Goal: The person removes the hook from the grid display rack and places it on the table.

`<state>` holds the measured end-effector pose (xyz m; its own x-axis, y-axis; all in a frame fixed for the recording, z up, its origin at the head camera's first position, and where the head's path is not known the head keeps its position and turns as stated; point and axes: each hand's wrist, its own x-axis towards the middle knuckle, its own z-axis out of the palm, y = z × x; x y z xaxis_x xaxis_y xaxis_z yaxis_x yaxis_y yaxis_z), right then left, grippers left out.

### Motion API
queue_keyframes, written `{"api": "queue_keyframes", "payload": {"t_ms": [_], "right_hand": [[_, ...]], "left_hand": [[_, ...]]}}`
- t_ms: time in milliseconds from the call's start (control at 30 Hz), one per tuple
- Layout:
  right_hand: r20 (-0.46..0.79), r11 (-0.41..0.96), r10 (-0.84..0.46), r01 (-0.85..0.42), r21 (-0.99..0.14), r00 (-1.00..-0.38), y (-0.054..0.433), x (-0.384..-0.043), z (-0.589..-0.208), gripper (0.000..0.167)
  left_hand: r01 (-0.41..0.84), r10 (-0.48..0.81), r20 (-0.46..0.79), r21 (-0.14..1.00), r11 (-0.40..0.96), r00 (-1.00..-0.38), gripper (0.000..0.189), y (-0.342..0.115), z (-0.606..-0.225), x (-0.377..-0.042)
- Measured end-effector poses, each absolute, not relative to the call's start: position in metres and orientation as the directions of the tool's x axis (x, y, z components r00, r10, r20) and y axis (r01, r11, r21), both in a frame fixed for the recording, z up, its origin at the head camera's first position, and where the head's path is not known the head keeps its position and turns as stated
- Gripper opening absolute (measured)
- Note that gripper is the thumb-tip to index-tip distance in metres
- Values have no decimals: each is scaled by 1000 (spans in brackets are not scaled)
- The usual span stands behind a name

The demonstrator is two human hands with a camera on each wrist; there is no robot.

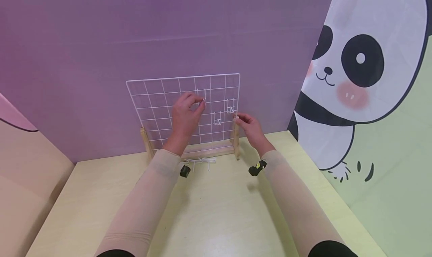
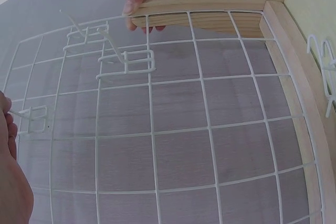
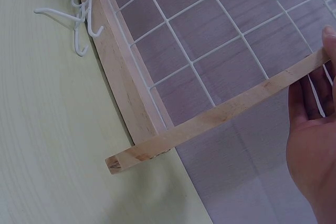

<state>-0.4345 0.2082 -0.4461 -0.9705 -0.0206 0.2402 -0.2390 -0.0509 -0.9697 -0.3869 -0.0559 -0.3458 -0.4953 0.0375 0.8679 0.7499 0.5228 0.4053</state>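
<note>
A white wire grid (image 1: pixel 216 76) stands upright in a wooden stand (image 1: pixel 236 146). My left hand (image 1: pixel 185 116) pinches the prong of a white wire hook (image 2: pixel 45 120), whose frame lies against the grid's upper part. Two more white hooks hang on the grid to the right, a lower one (image 1: pixel 217 122) and a higher one (image 1: pixel 231 109). My right hand (image 1: pixel 251 131) grips the top of the stand's right post (image 3: pixel 226 111), thumb in front and fingers behind. A thin white sliver shows between those fingers; I cannot tell what it is.
Several loose white hooks (image 1: pixel 200 160) lie in a tangle on the pale table (image 1: pixel 216 208), right in front of the stand's base. A purple wall (image 1: pixel 101 54) rises close behind the grid. A wall with a panda picture (image 1: pixel 337 99) is on the right.
</note>
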Motion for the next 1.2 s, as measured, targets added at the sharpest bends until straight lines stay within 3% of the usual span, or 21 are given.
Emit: {"api": "queue_keyframes", "payload": {"t_ms": [700, 1200], "right_hand": [[231, -29, -27, -230, -973, -973, 209, -432, -445, 35], [228, -11, -33, -227, -974, -973, 210, -432, -444, 33]], "left_hand": [[814, -1, 933, 316, 487, -361, 7, -56, -333, -383], [822, 16, 929, 319, 472, -370, 5, -59, -339, -376]]}}
